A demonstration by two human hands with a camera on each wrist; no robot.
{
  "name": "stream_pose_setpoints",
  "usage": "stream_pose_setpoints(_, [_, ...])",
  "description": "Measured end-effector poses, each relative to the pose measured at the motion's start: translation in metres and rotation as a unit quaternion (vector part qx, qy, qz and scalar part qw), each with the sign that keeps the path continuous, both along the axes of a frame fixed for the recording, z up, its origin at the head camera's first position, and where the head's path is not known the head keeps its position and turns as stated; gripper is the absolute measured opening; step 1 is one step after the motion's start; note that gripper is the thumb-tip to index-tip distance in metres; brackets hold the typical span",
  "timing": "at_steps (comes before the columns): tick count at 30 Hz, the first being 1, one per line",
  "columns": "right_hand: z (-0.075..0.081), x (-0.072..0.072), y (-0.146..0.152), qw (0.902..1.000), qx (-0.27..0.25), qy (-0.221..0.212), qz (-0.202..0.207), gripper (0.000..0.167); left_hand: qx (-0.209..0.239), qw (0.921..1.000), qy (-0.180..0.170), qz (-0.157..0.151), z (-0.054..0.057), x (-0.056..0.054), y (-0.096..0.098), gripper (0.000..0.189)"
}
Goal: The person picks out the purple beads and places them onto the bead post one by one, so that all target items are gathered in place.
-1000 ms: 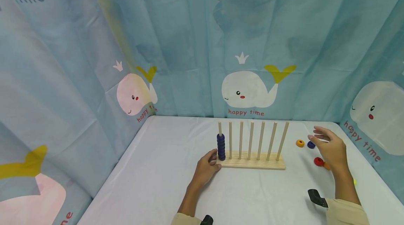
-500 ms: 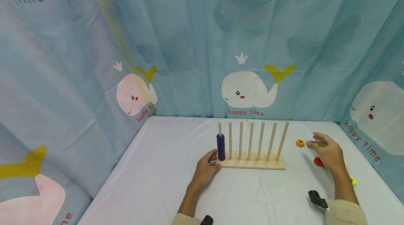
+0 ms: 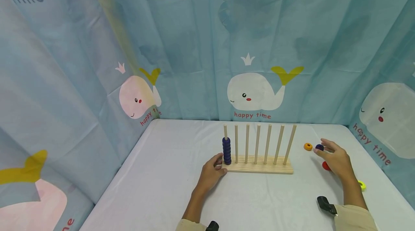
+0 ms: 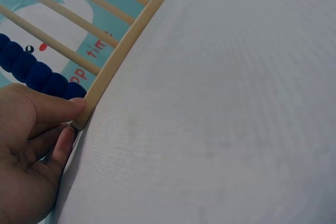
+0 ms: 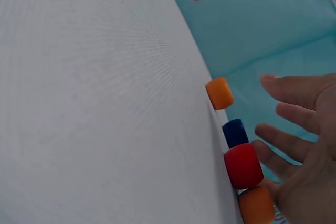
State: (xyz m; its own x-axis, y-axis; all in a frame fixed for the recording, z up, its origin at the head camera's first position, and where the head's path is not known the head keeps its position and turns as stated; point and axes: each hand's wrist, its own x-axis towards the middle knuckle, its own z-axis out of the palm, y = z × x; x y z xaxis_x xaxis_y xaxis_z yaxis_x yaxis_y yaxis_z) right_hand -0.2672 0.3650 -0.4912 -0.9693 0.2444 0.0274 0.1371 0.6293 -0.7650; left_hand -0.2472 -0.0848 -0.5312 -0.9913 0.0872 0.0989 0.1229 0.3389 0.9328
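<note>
A wooden bead rack point(image 3: 259, 167) with several upright pegs stands mid-table. Dark blue beads point(image 3: 226, 151) are stacked on its leftmost peg; the other pegs are bare. My left hand point(image 3: 210, 174) holds the base's left corner, and the left wrist view shows thumb and fingers pinching the wood point(image 4: 92, 95). My right hand point(image 3: 337, 159) hovers at the right with fingers spread around a loose blue bead point(image 3: 319, 147). In the right wrist view, that blue bead point(image 5: 235, 133) lies on the cloth, and the fingers point(image 5: 296, 90) are apart from it.
An orange bead point(image 3: 308, 146) lies left of the loose blue one. Nearer are a red bead point(image 3: 325, 166), partly behind the right hand, and another orange bead point(image 5: 256, 206). A yellow bead point(image 3: 362, 185) sits beside the right forearm. A whale-print curtain point(image 3: 194, 44) borders the white table.
My right hand has come down and slightly left, so the blue bead now appears between thumb and fingers. The orange bead beside the red one has become hidden. My left hand stays put.
</note>
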Motion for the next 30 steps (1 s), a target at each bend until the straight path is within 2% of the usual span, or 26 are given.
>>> stream_pose_setpoints(20, [-0.0028,-0.0029,0.0033,0.9988,0.013,-0.038,0.027,0.084,0.0,1.0,-0.003,-0.003,0.0007,0.0,-0.0007,0.063])
stream_pose_setpoints(30, [-0.0053,-0.0029,0.0004,0.9975,0.049,-0.006,0.051,0.064,0.005,1.0,0.0,-0.007,0.0008,-0.0003,-0.0012,0.063])
